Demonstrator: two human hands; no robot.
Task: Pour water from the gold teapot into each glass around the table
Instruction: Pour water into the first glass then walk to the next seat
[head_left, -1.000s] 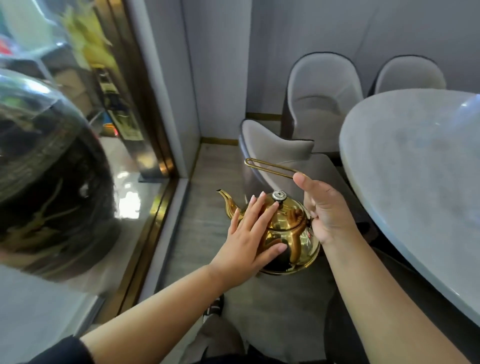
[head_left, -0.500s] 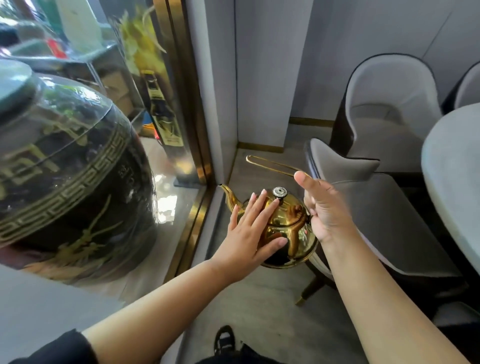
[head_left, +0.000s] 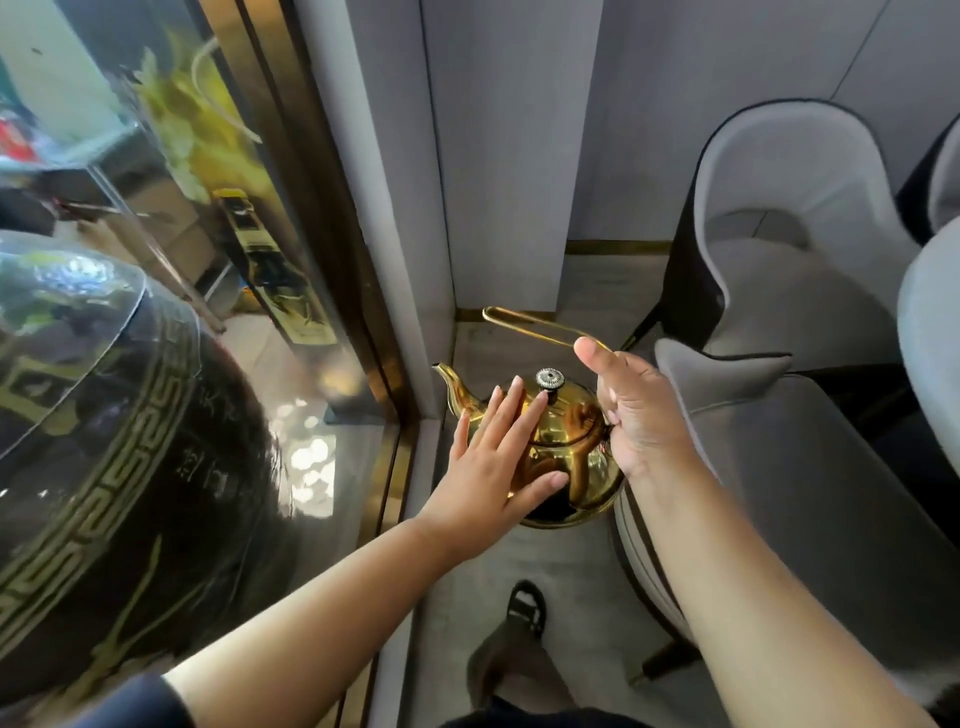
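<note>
The gold teapot (head_left: 566, 447) hangs in the air above the floor, upright, spout pointing left, with a silver knob on its lid. My right hand (head_left: 636, 410) grips the back of its thin gold wire handle (head_left: 519, 325), thumb up along the wire. My left hand (head_left: 498, 457) lies flat against the pot's left side, fingers spread, thumb under the belly. No glass is in view. Only a sliver of the pale round table (head_left: 930, 332) shows at the right edge.
A large black jar with gold patterns (head_left: 130, 467) fills the left, behind a gold-framed glass panel (head_left: 363, 291). Grey upholstered chairs (head_left: 789, 249) stand right of the teapot, one directly under my right arm. My sandalled foot (head_left: 527, 608) is on the grey floor below.
The view has swung left: the table has slid almost out of frame and the jar and glass panel now fill the left. Both hands keep the same hold on the teapot.
</note>
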